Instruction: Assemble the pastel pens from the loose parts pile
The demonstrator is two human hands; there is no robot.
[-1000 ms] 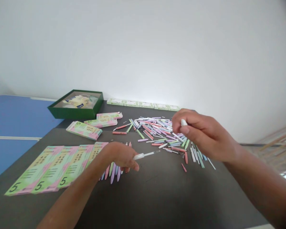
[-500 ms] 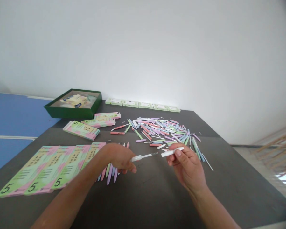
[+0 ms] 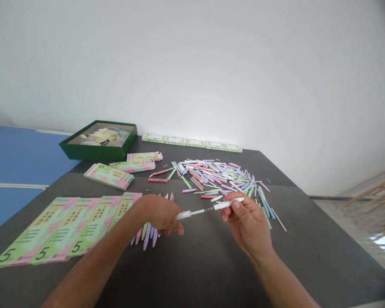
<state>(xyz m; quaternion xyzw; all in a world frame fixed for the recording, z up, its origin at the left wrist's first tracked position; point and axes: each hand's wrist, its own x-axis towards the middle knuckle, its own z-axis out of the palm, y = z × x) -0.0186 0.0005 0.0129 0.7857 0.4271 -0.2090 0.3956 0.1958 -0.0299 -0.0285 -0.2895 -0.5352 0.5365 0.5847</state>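
Observation:
Between the fingers of my left hand (image 3: 163,215) is a white pen tip section with a thin refill (image 3: 198,211) pointing right. My right hand (image 3: 248,218) pinches a white pen barrel (image 3: 228,203), its open end facing left. The refill's end is at the barrel's mouth; whether it has entered, I cannot tell. Beneath my left hand lies a row of pastel pens (image 3: 147,237), partly hidden by it. Beyond my right hand spreads a loose heap of coloured pen parts (image 3: 218,175).
Flat pink-green packs (image 3: 51,231) overlap at the left, with more packs (image 3: 110,175) behind. A green box (image 3: 97,152) holding bagged items stands back left. Small pale boxes (image 3: 176,140) line the wall side of the dark table (image 3: 205,265).
My right hand has moved slightly left with the barrel, bringing its open end to the refill's end. My left hand has barely moved.

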